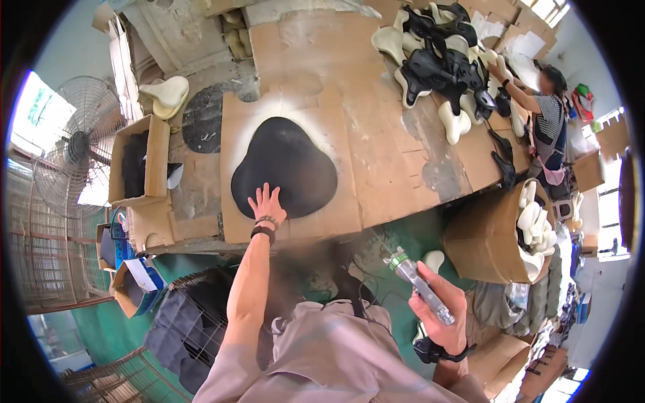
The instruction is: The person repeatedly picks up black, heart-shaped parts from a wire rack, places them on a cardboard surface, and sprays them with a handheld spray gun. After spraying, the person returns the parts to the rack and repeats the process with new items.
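Note:
A black three-lobed sheet, like a bicycle saddle cover [285,161], lies flat on the cardboard-topped table, with a pale whitish halo on the cardboard around it. Fingers spread, my left hand [267,203] rests at its near left edge. My right hand [445,310] is wrapped round a silver spray gun [423,287] with a green ring at its nozzle. The gun is off the table, in front of the near edge, its nozzle pointing up and to the left. Part of its body is hidden by my fingers.
Pale foam saddle pads and black saddle parts [437,67] are heaped at the far right, where a person [547,114] works. An open box [141,161] of black pieces and a fan [79,144] stand left. A carton [494,235] of pale pads is right.

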